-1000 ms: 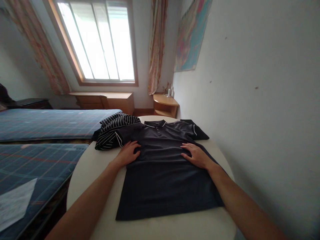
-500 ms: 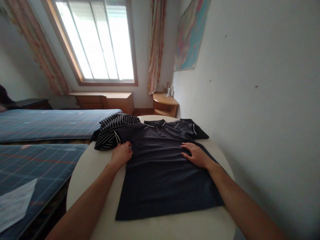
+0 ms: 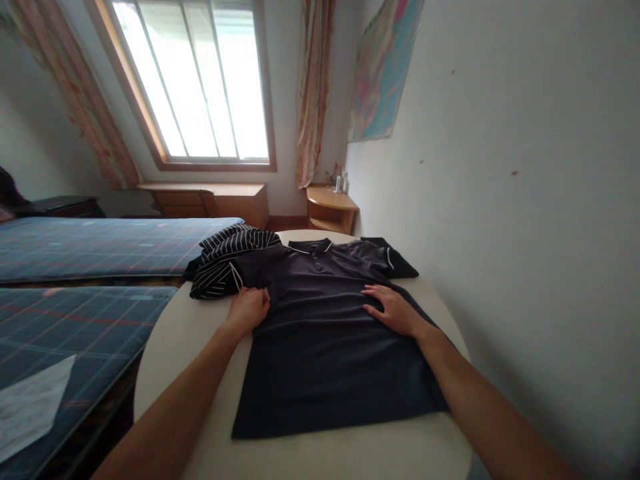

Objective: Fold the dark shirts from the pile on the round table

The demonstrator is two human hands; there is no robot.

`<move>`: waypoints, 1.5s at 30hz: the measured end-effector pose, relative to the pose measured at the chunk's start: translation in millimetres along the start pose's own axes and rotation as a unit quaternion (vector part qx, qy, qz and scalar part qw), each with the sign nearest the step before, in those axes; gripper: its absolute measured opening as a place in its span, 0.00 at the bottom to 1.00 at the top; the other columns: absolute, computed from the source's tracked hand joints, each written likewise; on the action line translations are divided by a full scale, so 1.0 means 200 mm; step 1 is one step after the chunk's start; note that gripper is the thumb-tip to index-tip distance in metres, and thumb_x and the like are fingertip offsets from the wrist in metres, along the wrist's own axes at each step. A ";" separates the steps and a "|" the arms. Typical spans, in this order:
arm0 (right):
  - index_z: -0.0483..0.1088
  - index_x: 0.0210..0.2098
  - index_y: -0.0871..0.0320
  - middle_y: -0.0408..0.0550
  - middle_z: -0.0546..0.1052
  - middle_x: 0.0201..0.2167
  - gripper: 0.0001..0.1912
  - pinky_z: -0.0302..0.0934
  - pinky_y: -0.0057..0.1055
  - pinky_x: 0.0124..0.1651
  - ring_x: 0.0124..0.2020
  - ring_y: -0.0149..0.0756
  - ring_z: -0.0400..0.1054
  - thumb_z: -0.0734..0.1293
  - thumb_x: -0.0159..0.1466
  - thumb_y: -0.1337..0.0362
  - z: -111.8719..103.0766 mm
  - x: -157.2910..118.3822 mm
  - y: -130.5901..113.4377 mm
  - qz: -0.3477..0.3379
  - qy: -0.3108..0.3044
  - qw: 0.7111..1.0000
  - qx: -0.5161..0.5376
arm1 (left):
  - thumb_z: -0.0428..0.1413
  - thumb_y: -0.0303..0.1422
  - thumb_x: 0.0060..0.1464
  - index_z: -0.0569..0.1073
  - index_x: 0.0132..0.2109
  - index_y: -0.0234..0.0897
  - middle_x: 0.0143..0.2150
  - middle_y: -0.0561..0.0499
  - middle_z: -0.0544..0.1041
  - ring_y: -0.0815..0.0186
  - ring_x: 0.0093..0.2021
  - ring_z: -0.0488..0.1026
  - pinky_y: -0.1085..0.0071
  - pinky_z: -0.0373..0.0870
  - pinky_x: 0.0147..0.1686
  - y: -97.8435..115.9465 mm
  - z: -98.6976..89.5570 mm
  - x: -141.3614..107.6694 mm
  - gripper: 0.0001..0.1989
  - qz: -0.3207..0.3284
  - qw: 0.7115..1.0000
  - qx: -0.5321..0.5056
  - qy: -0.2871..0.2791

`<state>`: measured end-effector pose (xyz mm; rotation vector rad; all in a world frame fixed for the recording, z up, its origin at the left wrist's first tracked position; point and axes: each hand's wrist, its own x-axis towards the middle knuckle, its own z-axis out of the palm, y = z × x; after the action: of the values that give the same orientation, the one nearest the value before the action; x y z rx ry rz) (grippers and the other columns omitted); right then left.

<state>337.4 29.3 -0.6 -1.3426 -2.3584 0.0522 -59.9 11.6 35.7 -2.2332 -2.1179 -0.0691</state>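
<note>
A dark polo shirt [image 3: 330, 360] with a white-edged collar lies spread on a round cream table [image 3: 170, 353], its collar toward the window. My left hand [image 3: 249, 309] is closed on the shirt's left edge, just below the sleeve. Flat on the right part of the shirt rests my right hand [image 3: 393, 310], fingers apart. Beside the left sleeve is a bunched black-and-white striped garment [image 3: 217, 280]. A black cloth [image 3: 404, 265] sticks out from under the right sleeve.
Two plaid mattresses [image 3: 120, 247] stand left of the table, the nearer with a white paper sheet [image 3: 35, 407] on it. A white wall [image 3: 540, 233] rises at the right. Beyond the table are a wooden desk [image 3: 240, 197] and a corner shelf [image 3: 330, 200].
My left hand has shifted slightly to the right, with the shirt's edge. My right hand stays in place on the shirt.
</note>
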 end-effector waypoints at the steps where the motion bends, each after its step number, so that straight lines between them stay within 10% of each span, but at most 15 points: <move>1: 0.72 0.56 0.56 0.54 0.72 0.60 0.23 0.57 0.49 0.67 0.62 0.48 0.64 0.64 0.67 0.52 0.00 0.00 0.00 -0.001 0.001 1.000 0.001 | 0.48 0.33 0.62 0.80 0.40 0.36 0.46 0.40 0.81 0.50 0.52 0.74 0.61 0.70 0.48 0.00 0.00 0.00 0.15 -0.004 1.000 0.005 -0.003; 9: 0.71 0.56 0.56 0.53 0.73 0.60 0.22 0.57 0.48 0.67 0.63 0.48 0.64 0.64 0.67 0.52 0.01 0.00 0.01 0.001 0.003 1.000 -0.004 | 0.50 0.32 0.56 0.76 0.46 0.33 0.45 0.35 0.80 0.47 0.46 0.78 0.58 0.73 0.41 -0.07 -0.05 -0.01 0.14 -0.079 0.996 0.009 -0.044; 15: 0.73 0.54 0.55 0.53 0.74 0.58 0.22 0.58 0.48 0.65 0.61 0.48 0.65 0.65 0.66 0.52 0.00 0.00 0.00 0.007 0.015 1.000 -0.006 | 0.53 0.32 0.54 0.72 0.55 0.40 0.46 0.43 0.81 0.52 0.48 0.78 0.60 0.72 0.47 -0.09 -0.03 0.00 0.20 -0.001 0.996 -0.039 -0.084; 21: 0.75 0.49 0.57 0.55 0.76 0.54 0.21 0.61 0.47 0.62 0.58 0.48 0.69 0.62 0.67 0.49 -0.03 0.01 -0.03 0.046 0.023 0.998 -0.030 | 0.53 0.34 0.57 0.70 0.62 0.38 0.64 0.43 0.70 0.54 0.64 0.66 0.62 0.59 0.63 -0.11 0.09 0.04 0.25 0.137 0.987 -0.089 0.000; 27: 0.75 0.46 0.57 0.55 0.77 0.53 0.21 0.62 0.46 0.60 0.56 0.49 0.70 0.62 0.67 0.48 -0.04 0.01 -0.04 0.067 0.030 0.996 -0.040 | 0.49 0.41 0.65 0.61 0.67 0.29 0.65 0.35 0.67 0.49 0.66 0.62 0.57 0.56 0.65 -0.15 0.16 0.08 0.29 0.020 0.995 -0.089 0.044; 38: 0.74 0.49 0.57 0.55 0.77 0.53 0.20 0.62 0.46 0.61 0.57 0.48 0.69 0.63 0.67 0.50 -0.03 0.00 -0.04 0.064 0.034 0.997 -0.038 | 0.50 0.31 0.62 0.63 0.68 0.40 0.71 0.41 0.55 0.49 0.69 0.54 0.53 0.53 0.67 -0.03 0.03 0.08 0.27 0.073 0.959 -0.085 0.261; 45: 0.73 0.49 0.57 0.55 0.76 0.53 0.20 0.63 0.46 0.60 0.57 0.49 0.69 0.62 0.67 0.50 -0.03 0.00 -0.04 0.062 0.036 0.997 -0.033 | 0.54 0.31 0.60 0.76 0.56 0.47 0.74 0.49 0.48 0.46 0.72 0.43 0.50 0.52 0.66 -0.07 -0.02 0.20 0.19 0.063 0.965 -0.033 0.252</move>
<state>333.6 23.7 6.2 -1.4969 -2.2324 -0.0383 -71.5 51.0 42.7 -2.0852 -1.7208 -0.6366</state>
